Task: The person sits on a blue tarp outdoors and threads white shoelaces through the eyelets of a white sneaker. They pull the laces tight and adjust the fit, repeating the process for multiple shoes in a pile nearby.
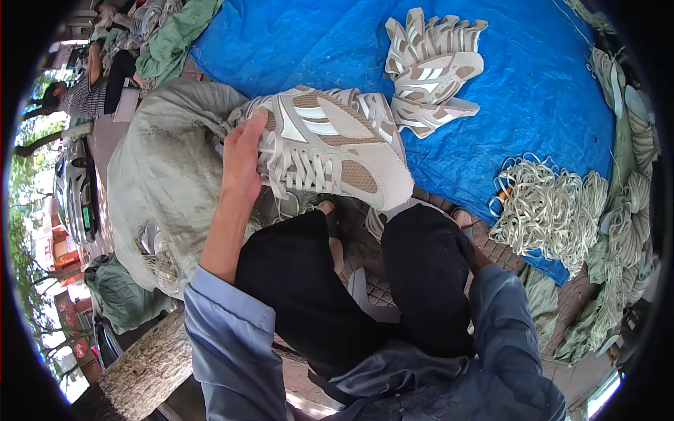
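Observation:
My left hand (pixel 243 158) is closed on a shoe upper (pixel 333 144), its thumb on top near the heel end. The upper is off-white with tan mesh panels and light stripes; white laces are threaded through it and loose ends dangle. More uppers (pixel 382 112) show behind it; whether my hand holds them too I cannot tell. Farther off, a fanned stack of similar uppers (pixel 435 77) lies on the blue tarp (pixel 309 42). My right forearm (pixel 480 259) passes behind my right knee, which hides the hand.
A heap of white laces (pixel 547 207) lies at the tarp's right edge. To the left bulges a big grey-green sack (pixel 168 161). Bundled uppers (pixel 632 210) line the far right. Beyond the sack are a parked car (pixel 76 189) and a seated person (pixel 91 95).

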A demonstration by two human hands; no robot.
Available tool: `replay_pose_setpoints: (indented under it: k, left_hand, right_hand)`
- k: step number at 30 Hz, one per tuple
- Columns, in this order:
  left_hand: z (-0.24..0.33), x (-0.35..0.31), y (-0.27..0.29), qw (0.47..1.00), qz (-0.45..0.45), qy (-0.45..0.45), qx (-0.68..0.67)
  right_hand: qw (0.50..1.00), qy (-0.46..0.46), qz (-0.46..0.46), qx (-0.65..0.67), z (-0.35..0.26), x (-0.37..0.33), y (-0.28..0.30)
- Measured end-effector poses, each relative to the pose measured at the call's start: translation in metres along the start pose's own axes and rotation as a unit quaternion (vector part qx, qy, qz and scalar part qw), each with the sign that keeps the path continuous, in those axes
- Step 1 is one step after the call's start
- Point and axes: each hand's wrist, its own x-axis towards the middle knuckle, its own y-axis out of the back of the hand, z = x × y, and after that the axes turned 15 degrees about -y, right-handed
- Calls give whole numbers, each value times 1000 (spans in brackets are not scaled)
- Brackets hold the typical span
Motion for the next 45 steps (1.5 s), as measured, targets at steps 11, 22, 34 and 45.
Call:
replay_pose_setpoints:
  k: [11,22,34,45]
  left_hand:
    - [72,1,30,934,-112,-93,-325]
    - [129,-46,-58,950,-15,-118,-289]
    - [93,-91,-115,779,-329,-293,446]
    - [-5,-109,-79,963,-265,-14,56]
  right_hand:
    - [813,-35,125,568,-15,-104,241]
    - [772,3,14,636,-57,-247,230]
    - [522,107,-98,841,-158,-233,78]
    - [499,45,-118,858,-172,-206,76]
